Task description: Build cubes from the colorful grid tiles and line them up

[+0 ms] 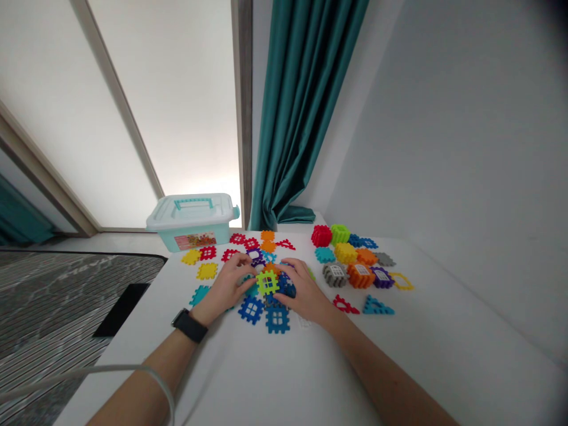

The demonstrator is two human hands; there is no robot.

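A lime green window-pattern building tile (pixel 267 283) is between my hands, above a pile of loose tiles. My left hand (pixel 231 279), wearing a black watch on the wrist, has curled fingers and thumb at the tile's left edge. From the other side, my right hand (pixel 304 290) curves round its right edge, thumb near the lower corner. Under and around them lie a blue window tile (pixel 251 309), a darker blue window tile (pixel 277 319), an orange tile (pixel 271 269) and a purple tile (pixel 255 256). The hands partly cover several teal and blue pieces.
Sorted stacks stand to the right, including red (pixel 321 236), yellow (pixel 345 253), grey (pixel 334 274) and orange tiles (pixel 360 276). A blue triangle (pixel 378 305) and a red triangle (pixel 345 305) lie nearer. A lidded plastic box (pixel 194 221) stands at the back left. A pale cable (pixel 133 368) crosses my left forearm.
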